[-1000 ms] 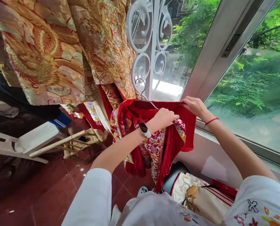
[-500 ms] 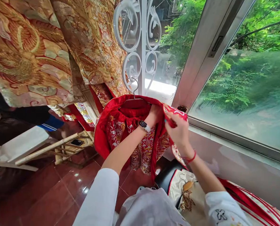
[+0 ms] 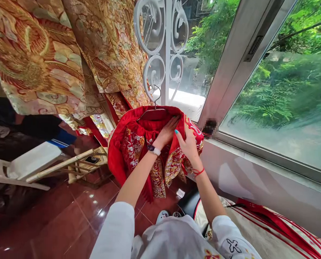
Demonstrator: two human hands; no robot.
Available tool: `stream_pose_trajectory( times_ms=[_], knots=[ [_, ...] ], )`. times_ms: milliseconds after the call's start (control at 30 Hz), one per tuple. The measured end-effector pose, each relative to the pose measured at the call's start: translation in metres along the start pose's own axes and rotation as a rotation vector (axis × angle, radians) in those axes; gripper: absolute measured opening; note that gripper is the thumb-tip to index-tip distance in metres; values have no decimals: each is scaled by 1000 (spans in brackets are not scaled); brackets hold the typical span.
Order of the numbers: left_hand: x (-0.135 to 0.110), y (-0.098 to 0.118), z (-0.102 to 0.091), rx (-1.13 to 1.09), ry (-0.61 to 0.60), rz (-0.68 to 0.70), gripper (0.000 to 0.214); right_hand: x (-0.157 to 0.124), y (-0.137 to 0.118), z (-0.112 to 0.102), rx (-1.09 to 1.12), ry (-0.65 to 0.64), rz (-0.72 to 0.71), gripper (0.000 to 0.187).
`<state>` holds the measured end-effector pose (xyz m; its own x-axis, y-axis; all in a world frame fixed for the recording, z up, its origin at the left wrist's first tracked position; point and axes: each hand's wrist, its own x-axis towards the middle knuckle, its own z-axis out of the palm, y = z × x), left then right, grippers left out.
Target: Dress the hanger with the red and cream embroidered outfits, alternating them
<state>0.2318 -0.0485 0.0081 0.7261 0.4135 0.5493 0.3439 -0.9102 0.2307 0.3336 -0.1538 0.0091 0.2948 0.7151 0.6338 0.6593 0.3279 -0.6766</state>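
Observation:
A red garment (image 3: 116, 154) with gold and silver embroidery hangs from a hanger (image 3: 154, 113), whose hook meets the white scrolled ironwork. Inside its upper opening, my left hand (image 3: 166, 133) lies with fingers stretched out against the red lining. A watch with a pale strap is on that wrist. My right hand (image 3: 189, 143) grips the garment's right edge, thumb on the red inner side and the fingers mostly hidden behind the cloth. Gathered red cloth and embroidered panels (image 3: 157, 176) hang below my hands.
Gold embroidered garments (image 3: 47, 64) hang at upper left. A bamboo rack (image 3: 76, 165) and a white chair (image 3: 33, 160) stand at left, with a person's dark clothing behind. The window (image 3: 279, 100) is at right; cream-and-red cloth (image 3: 274, 226) lies below it.
My right hand has moved left and inward, bringing the garment's edge in towards the hanger. My left hand has shifted slightly left, its fingers now showing flat on the lining.

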Motion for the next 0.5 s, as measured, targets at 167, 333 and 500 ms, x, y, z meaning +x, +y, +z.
stream_pose_trajectory(
  times_ms=[167,333,500],
  knots=[
    [-90,-2,-49,192,498,-348,34,7,75,-38,-118,138,40,51],
    [-134,-2,-96,380,829,-708,60,41,126,-23,-48,-29,8,46],
    [-151,-28,-108,163,805,-767,61,55,135,-10,95,-16,34,30]
  ],
)
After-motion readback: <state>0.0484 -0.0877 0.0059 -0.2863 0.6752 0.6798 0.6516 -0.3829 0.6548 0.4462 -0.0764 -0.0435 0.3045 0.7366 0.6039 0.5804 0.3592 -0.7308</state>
